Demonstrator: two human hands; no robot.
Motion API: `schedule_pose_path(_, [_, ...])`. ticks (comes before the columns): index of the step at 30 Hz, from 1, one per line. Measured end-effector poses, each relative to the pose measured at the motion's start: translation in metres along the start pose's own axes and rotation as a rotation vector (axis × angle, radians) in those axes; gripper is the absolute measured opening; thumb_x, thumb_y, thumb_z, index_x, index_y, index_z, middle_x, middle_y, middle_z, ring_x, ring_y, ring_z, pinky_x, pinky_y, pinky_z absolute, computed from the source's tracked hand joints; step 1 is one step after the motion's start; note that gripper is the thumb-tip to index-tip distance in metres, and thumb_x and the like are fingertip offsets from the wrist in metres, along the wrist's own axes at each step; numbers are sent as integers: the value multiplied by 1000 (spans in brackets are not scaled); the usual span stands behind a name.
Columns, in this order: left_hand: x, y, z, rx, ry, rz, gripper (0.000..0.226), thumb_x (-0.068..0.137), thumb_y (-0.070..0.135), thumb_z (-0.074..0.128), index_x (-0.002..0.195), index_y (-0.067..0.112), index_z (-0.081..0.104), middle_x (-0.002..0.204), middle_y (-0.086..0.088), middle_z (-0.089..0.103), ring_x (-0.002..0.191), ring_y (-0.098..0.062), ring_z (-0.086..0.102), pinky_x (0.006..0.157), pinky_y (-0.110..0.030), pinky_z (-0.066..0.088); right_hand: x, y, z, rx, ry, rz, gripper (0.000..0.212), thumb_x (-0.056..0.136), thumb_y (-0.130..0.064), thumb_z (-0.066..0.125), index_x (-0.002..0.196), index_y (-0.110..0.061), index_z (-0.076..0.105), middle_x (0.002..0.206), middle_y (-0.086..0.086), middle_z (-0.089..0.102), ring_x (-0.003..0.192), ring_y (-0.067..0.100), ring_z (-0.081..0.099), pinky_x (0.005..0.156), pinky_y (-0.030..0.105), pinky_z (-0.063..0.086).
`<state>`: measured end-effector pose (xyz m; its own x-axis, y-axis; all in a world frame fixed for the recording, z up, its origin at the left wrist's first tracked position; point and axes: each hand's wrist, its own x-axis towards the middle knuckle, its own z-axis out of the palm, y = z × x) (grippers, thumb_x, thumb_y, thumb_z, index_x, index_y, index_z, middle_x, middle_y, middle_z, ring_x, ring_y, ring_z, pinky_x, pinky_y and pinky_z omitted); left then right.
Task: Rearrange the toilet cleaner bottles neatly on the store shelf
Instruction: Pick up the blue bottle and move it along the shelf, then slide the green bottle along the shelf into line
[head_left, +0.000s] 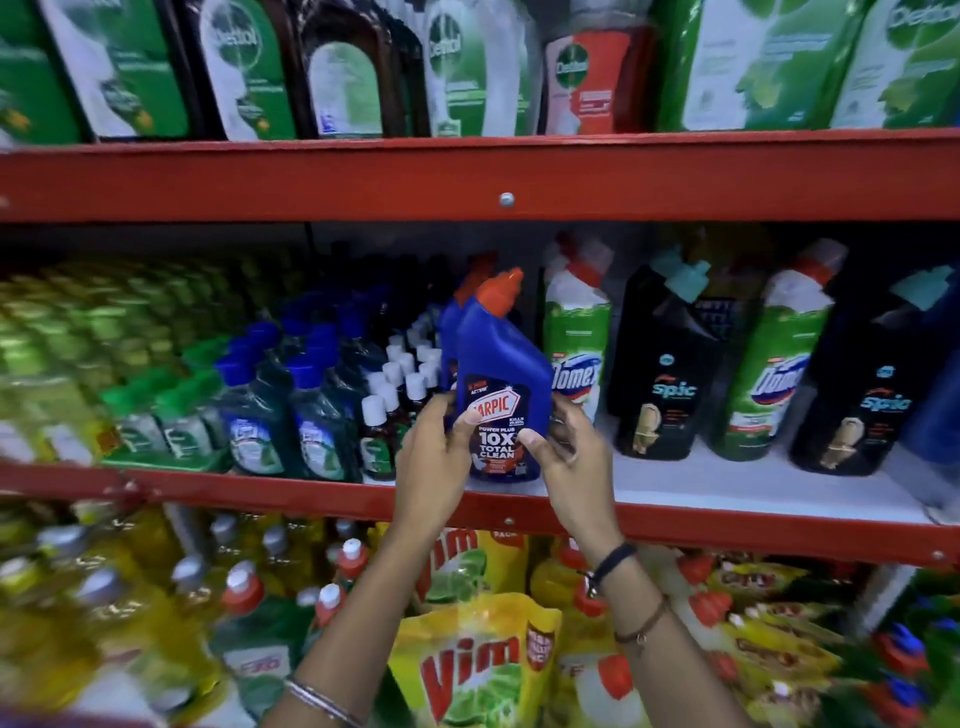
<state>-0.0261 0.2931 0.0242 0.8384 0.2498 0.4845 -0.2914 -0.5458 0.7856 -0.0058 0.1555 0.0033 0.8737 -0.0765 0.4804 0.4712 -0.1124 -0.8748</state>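
A blue Harpic bottle (501, 374) with a red cap stands at the front of the middle shelf (727, 483). My left hand (434, 462) grips its left side and my right hand (569, 457) grips its right side, thumbs on the label. A second blue Harpic bottle (451, 322) stands right behind it, mostly hidden. To the right stand a green Domex bottle (576, 343), a black Spic bottle (665, 374), another Domex bottle (774, 374) and another Spic bottle (862, 395), spaced apart.
Small dark bottles with white caps (395, 395) and blue-capped green bottles (291, 415) crowd the shelf to the left. Dettol packs (457, 67) fill the upper shelf. Yellow Vim pouches (478, 660) and red-capped bottles sit below the red shelf edge (311, 499).
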Motion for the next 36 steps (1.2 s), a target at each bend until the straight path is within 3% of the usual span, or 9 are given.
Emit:
schedule_pose_path(3, [4,-15,-8,-10,-3,-20,28,94,35,46,116,22,54,103,3,65,95,-19,64,79,-47,56,2,4,16,10,-11,15,48,83,-13,66,128,-16,50,114,-7,63,104,0,61,84,16,53])
schedule_pose_path(10, [7,-36,-10,5,-35,-37,29,94,36,44,116,19,53,103,2,64,96,-21,64,79,-44,55,2,18,33,-76,-11,22,50,82,-14,66,130,-12,50,118,0,64,101,0,61,79,10,51])
schedule_pose_path(16, [10,-42,-5,44,-18,-11,34,95,37,42,122,18,51,113,-5,65,102,-23,62,82,-47,54,6,19,28,-188,-43,12,48,82,-24,67,126,-15,50,114,-1,65,98,9,64,81,27,56])
schedule_pose_path(22, [1,-38,2,24,62,-32,34,95,34,42,125,17,46,121,-6,60,102,-22,60,73,-33,50,6,16,21,-155,-77,29,43,80,-19,70,119,-10,57,105,-4,65,90,-4,62,71,6,50])
schedule_pose_path(25, [-12,-27,9,-65,168,-42,33,94,26,47,124,15,41,125,-5,49,104,-14,52,69,-9,43,2,16,11,-148,-76,21,36,83,-17,67,117,-10,59,111,1,68,95,2,64,76,6,49])
schedule_pose_path(27, [-20,-14,17,-169,286,8,29,92,20,49,119,15,41,125,-6,43,110,-16,49,79,-7,42,-3,16,-3,-137,-41,6,28,85,-17,64,112,-14,61,108,1,70,95,4,65,77,9,50])
schedule_pose_path(29, [-28,3,30,-234,356,95,23,91,17,48,113,18,44,123,-6,43,116,-20,47,94,-23,41,-6,13,-27,-110,38,-22,21,86,-18,63,106,-14,64,102,-1,71,93,3,65,75,11,50])
schedule_pose_path(31, [-34,22,49,-300,315,167,18,91,15,46,108,20,47,117,-4,47,114,-18,48,96,-27,40,-5,12,-56,-89,163,-44,17,87,-20,62,103,-15,65,98,-3,71,90,4,65,75,15,52])
schedule_pose_path(36, [-43,64,112,-435,-34,208,16,94,17,40,102,20,53,105,-1,58,101,-7,55,88,-18,43,8,17,-137,-142,392,-67,14,89,-22,60,101,-16,63,97,-1,69,91,7,64,76,16,51])
